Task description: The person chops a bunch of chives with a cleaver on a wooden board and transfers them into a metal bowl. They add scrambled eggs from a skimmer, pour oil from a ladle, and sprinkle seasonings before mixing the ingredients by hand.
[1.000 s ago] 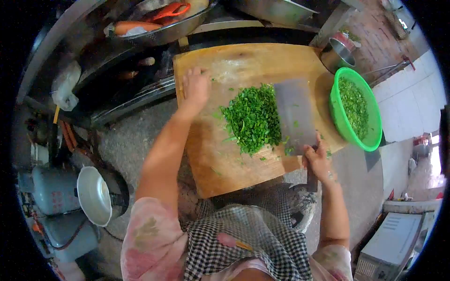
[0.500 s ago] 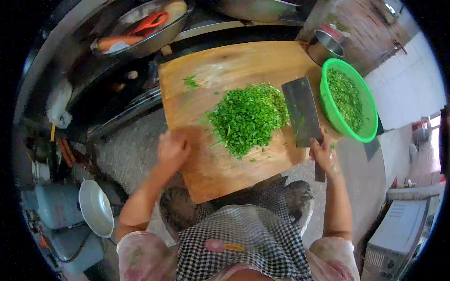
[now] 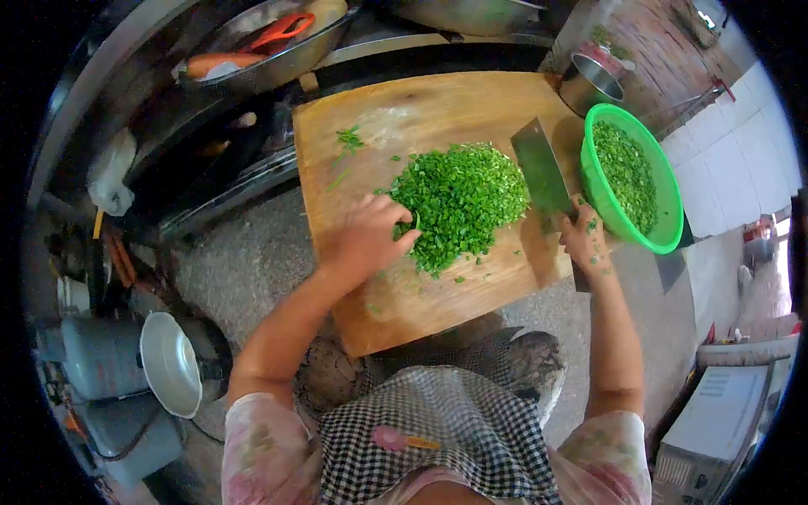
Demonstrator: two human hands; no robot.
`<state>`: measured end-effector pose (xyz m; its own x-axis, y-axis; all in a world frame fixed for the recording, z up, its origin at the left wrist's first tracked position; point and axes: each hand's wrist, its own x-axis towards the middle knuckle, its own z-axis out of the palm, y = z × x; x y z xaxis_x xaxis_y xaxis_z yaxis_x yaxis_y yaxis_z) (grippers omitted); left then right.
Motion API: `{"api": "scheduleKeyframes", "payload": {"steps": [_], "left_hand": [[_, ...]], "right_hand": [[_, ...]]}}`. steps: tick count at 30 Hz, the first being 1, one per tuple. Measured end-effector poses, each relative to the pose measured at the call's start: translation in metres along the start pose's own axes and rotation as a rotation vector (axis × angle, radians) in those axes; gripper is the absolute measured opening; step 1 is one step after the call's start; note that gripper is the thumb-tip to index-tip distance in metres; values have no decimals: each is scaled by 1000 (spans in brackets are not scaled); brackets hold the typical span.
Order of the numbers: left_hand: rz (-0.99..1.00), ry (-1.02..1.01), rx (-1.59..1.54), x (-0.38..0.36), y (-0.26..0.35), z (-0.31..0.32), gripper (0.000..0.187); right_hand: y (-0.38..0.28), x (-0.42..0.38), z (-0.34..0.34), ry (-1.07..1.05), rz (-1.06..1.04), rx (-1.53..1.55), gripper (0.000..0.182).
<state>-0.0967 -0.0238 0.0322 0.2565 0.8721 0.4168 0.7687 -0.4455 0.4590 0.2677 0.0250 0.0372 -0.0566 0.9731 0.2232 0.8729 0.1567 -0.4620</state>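
A heap of chopped green herbs (image 3: pixel 459 206), perhaps chives or scallions, lies on the wooden cutting board (image 3: pixel 362 316). At the heap's left edge is my left hand (image 3: pixel 362 240), its fingers curved and its thumb apart from them, touching the greens. My right hand (image 3: pixel 582 240) grips the handle of a cleaver (image 3: pixel 543 172), with green bits stuck to the skin. The broad blade is tilted beside the right side of the heap. Just right of the board stands a green plastic basket (image 3: pixel 667 198) holding more chopped greens.
A metal pot (image 3: pixel 592 84) stands behind the basket. At the back left, a metal basin (image 3: pixel 286 71) holds an orange-handled tool (image 3: pixel 282 32) and a carrot-like item (image 3: pixel 223 64). A pale bowl (image 3: pixel 171 364) is at lower left. Loose green pieces (image 3: pixel 349 137) lie at the board's far left.
My left hand has moved right and up from the board's left edge to the heap. The cleaver has turned more edge-on, still in my right hand.
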Motion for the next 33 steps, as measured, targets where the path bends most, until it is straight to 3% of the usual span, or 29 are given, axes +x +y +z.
{"api": "scheduleKeyframes", "payload": {"steps": [3,5,8,11,14,17,20,22,26,30,33], "left_hand": [[-114,-16,-64,3,-4,19,14],[-146,-34,-125,3,-13,31,15],[-433,-63,-533,2,-10,6,14],[-393,-173,-413,-9,-22,-8,14],[-367,-409,-3,-21,-16,-2,13],[-229,-483,255,-24,-11,8,18],[-34,-461,263,-31,-21,6,15],[-200,-408,128,-41,-31,-9,15],[-397,-303,62,-26,-49,-47,14],[-400,-132,245,11,-85,-45,11],[-337,-27,322,37,-111,-35,17]], "right_hand": [[-6,-1,-1,-44,-84,-48,46],[-19,-4,-5,-79,0,43,46],[-31,-8,-16,-123,124,124,45],[-13,-12,-8,-87,67,117,45],[-8,-10,-8,-53,7,59,43],[11,-2,-8,-21,-67,-31,41],[14,9,-13,29,-78,-136,35],[18,16,-14,127,-121,-242,26],[15,37,-13,-81,102,-398,18],[39,59,32,13,-71,-341,15],[14,64,53,-16,-125,-354,13]]}}
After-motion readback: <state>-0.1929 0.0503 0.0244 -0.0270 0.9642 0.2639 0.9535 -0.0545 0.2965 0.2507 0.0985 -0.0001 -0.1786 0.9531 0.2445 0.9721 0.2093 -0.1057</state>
